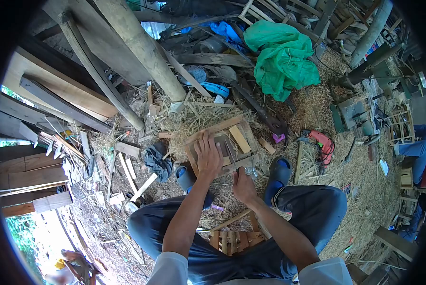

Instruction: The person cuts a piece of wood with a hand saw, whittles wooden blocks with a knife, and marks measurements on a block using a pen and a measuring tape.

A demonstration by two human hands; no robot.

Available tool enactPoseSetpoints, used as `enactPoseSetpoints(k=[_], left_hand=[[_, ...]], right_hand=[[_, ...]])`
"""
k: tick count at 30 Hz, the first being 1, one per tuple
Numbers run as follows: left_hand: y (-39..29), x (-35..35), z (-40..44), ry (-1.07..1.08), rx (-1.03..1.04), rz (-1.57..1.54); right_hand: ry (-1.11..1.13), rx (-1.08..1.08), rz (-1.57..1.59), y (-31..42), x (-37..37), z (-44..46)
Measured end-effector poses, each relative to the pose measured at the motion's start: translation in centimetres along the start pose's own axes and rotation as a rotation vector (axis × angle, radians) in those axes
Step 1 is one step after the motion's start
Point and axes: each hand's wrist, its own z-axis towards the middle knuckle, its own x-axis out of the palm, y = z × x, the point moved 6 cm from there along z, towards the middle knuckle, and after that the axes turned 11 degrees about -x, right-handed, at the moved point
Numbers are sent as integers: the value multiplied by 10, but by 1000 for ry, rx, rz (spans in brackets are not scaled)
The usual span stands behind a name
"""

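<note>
My left hand (208,156) lies flat with fingers stretched out, pressing on a square wooden board with a raised border (249,127) on the ground between my feet. My right hand (244,186) is closed round the handle of a thin-bladed hand tool (231,148), whose blade points forward across the board. Its exact kind is not clear. A pale wood block (240,138) rests on the board to the right of the blade. Beside my right hand is a small shiny clear item (252,172), too small to name.
A red corded power tool (323,146) lies to the right on wood shavings. Crumpled green plastic sheeting (284,59) is ahead. Dark cloth (157,162) and wood offcuts lie left, below a leaning post (146,52). A slatted wooden piece (234,241) sits under me. Another person's leg (412,149) shows far right.
</note>
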Motion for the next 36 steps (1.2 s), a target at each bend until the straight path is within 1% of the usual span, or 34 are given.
enactPoseSetpoints(k=[4,6,9,13,15,19,21,23,27,33,35,36], left_hand=[[4,-1,4,10,-50,-56],[9,-1,5,-21,-118,-63],[11,-1,5,-52,-165,-81],[15,0,6,-104,-184,-103],[15,-2,6,-168,-183,-105],[14,-2,6,-166,-169,-67],[11,-6,5,-241,-174,-77],[10,-6,5,-220,-186,-66],[10,-4,6,-156,-194,-18],[8,0,9,-187,-156,4],[10,2,9,-160,-153,2],[9,2,11,-138,-151,0]], right_hand=[[23,1,18,6,1,-2],[29,13,2,10,-2,-3],[31,29,-27,11,-4,-3],[37,29,-55,11,-2,-3],[45,22,-51,11,-2,-4],[67,31,5,13,-1,-5],[71,44,-4,12,0,-4],[77,59,-14,8,1,-4],[90,16,-35,0,13,-1],[80,19,-113,-4,24,0],[93,42,-125,-5,26,0],[55,3,-139,-4,26,1]])
